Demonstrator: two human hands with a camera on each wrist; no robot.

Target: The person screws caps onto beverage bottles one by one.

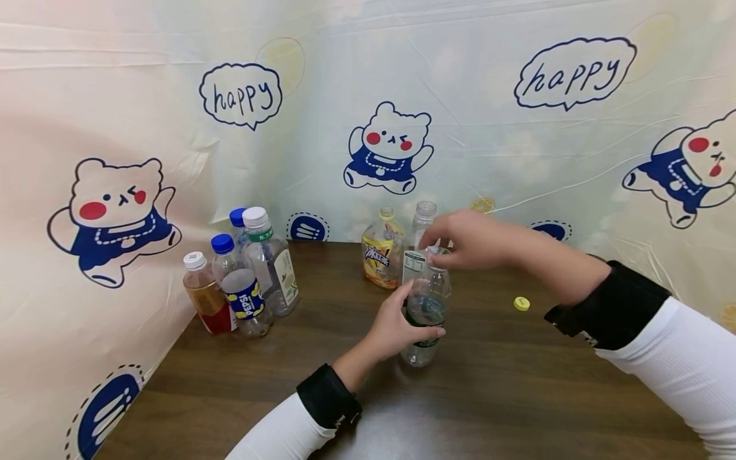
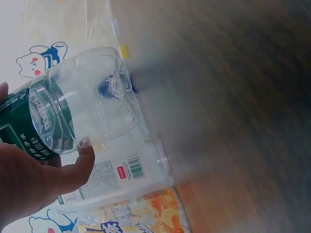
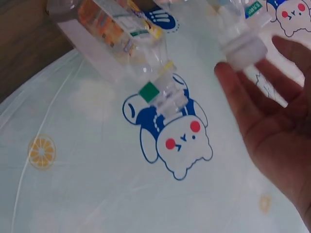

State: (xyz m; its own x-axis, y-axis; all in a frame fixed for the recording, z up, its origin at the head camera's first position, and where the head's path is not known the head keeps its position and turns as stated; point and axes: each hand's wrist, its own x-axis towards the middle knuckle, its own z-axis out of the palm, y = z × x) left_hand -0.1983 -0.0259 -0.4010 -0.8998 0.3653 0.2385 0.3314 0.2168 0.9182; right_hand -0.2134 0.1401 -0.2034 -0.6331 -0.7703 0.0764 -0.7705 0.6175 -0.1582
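Note:
My left hand (image 1: 397, 322) grips a clear plastic bottle (image 1: 422, 354) with a green label (image 2: 22, 126) round its middle. In the left wrist view the bottle is tilted, its base off the table. At its top, my right hand (image 1: 468, 239) has thumb and fingers around a whitish cap (image 3: 246, 52), which appears pinched between them in the right wrist view. From the head that cap is mostly hidden by the fingers. Just behind stand an uncapped clear bottle (image 1: 425, 214) with a white label and an uncapped iced-tea bottle (image 1: 379, 252) with a yellow-orange label.
Several capped bottles stand at the left: a red-brown one (image 1: 208, 300) with a white cap, a Pepsi bottle (image 1: 244, 297) with a blue cap, a tall clear bottle (image 1: 276, 268). A loose yellow cap (image 1: 521, 303) lies right on the brown table (image 1: 489, 396). Printed cloth (image 1: 489, 147) hangs behind.

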